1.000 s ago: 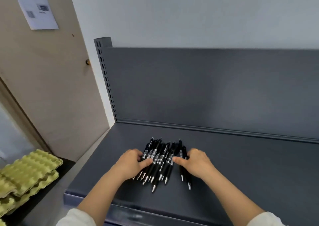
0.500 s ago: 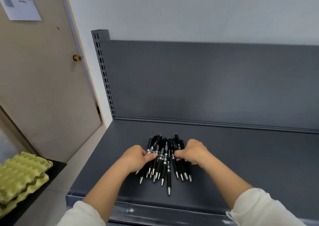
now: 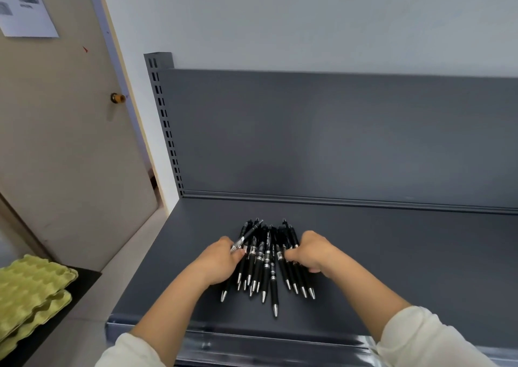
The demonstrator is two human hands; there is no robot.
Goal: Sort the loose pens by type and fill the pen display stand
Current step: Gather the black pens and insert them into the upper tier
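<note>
shelf (image 3: 392, 254), left hand (image 3: 217, 263), right hand (image 3: 314, 251), seemingly gripping pens (image 3: 266, 257)

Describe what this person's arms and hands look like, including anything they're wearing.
The left hand and right hand are bare: no gloves, rings or watch show. The forearms are uncovered too. The left sleeve and right sleeve are plain off-white, soft-looking fabric ending near the elbows, with no visible markings.
</note>
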